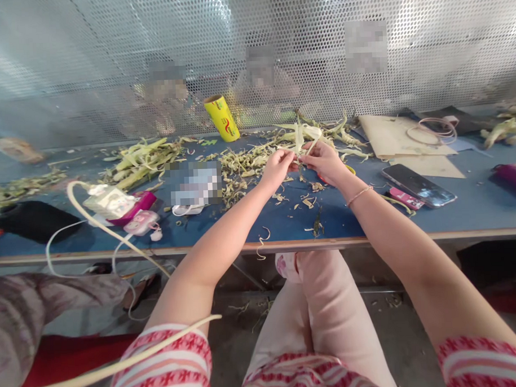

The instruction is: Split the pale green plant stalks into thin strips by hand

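Over the middle of the blue table (259, 230) my two hands meet around a pale, wilted green plant piece (299, 138) with thin leafy ends. My left hand (279, 165) pinches it from the left, fingers closed. Closed as well, my right hand (323, 160) grips it from the right. A yellow curved edge (350, 170) and a bit of orange show beside and under my right hand; what they belong to is mostly hidden. Trimmed scraps (244, 166) lie heaped left of my hands, and longer limp stalks (340, 133) lie behind them.
A pile of stalks (140, 161) sits at left, near a yellow cardboard tube (222, 118). A charger with cable (110, 201) lies in front. At right are a phone (419, 185) and a brown envelope (397, 135). A perforated metal screen (303, 39) stands behind the table.
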### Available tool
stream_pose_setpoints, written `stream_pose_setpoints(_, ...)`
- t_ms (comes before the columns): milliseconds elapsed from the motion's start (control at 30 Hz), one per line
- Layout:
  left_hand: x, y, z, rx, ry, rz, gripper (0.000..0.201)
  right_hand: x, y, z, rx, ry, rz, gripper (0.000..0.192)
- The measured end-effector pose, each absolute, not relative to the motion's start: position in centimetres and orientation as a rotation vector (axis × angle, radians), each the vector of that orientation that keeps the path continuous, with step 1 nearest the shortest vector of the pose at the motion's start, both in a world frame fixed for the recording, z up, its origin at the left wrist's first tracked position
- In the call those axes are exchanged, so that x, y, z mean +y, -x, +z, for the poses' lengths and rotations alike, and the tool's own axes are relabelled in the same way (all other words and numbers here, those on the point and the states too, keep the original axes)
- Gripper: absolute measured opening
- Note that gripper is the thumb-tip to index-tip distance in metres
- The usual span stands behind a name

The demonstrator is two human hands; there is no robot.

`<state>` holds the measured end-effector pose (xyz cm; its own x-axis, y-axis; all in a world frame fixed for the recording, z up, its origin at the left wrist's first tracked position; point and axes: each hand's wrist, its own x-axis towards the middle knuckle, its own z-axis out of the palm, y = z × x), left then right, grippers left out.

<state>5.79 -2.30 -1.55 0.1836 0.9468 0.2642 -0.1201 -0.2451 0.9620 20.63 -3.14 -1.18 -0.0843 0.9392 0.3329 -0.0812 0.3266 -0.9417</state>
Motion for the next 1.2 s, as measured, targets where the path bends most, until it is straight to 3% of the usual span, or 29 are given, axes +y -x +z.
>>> stream_pose_setpoints(200, -2.2, -6.0, -1.7, 0.83, -1.341, 1.252, 0.028, -3.1, -20.7, -1.2, -1.41, 0.849, 1.058, 0.047)
stream_pose_setpoints(967, -3.3, -6.1, -1.0, 0.853, -1.301, 1.172, 0.014, -3.4, -20.9, -1.0, -1.558, 0.923, 0.893, 0.046)
stream_pose_setpoints(1067, -3.2, -6.0, -1.1, 0.851, -1.334, 1.165, 0.014, -3.1, -21.3, -0.9, -1.524, 0.96, 0.729, 0.04)
stream_pose_setpoints(1200, -3.1, -5.9, -1.2, 0.824, -1.393, 1.157, 0.015, -3.1, -22.1, -0.5, -1.475, 1.01, 0.218, 0.04)
